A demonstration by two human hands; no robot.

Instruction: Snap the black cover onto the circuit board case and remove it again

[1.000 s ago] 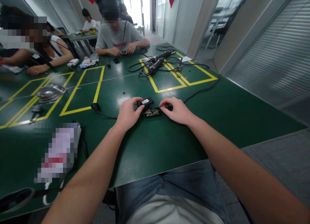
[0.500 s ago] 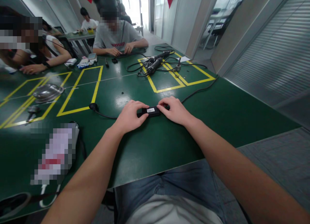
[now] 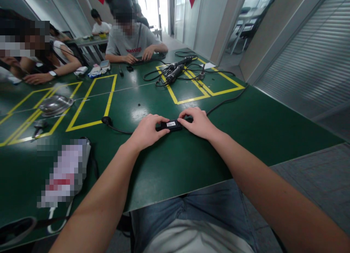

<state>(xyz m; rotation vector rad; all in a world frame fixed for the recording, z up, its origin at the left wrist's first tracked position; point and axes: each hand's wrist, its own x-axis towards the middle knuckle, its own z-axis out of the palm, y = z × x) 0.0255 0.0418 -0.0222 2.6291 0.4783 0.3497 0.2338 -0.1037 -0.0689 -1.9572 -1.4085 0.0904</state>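
A black power adapter (image 3: 172, 125) with a white label lies on the green table in front of me. My left hand (image 3: 149, 130) grips its left end, thumb on the near side and fingers on the far side. At the opposite end, the fingertips of my right hand (image 3: 197, 123) are closed in a pinch where the adapter meets its cord; the exact contact is partly hidden. From under my left hand a black cord runs left to a round black plug (image 3: 107, 120). Another black cord (image 3: 226, 102) trails off behind my right hand toward the table's right edge.
Black electric screwdrivers (image 3: 175, 73) with tangled cords lie at the back right. Yellow tape frames (image 3: 90, 128) mark the table (image 3: 175, 180). Left are a shiny metal dish (image 3: 56, 105) and a blurred phone-like item (image 3: 65, 172). Two people sit at the far side, hands on the table.
Both hands keep nearly the same hold on the adapter. The view has shifted slightly. At the left, the seated person's wrist has turned, showing a watch face.
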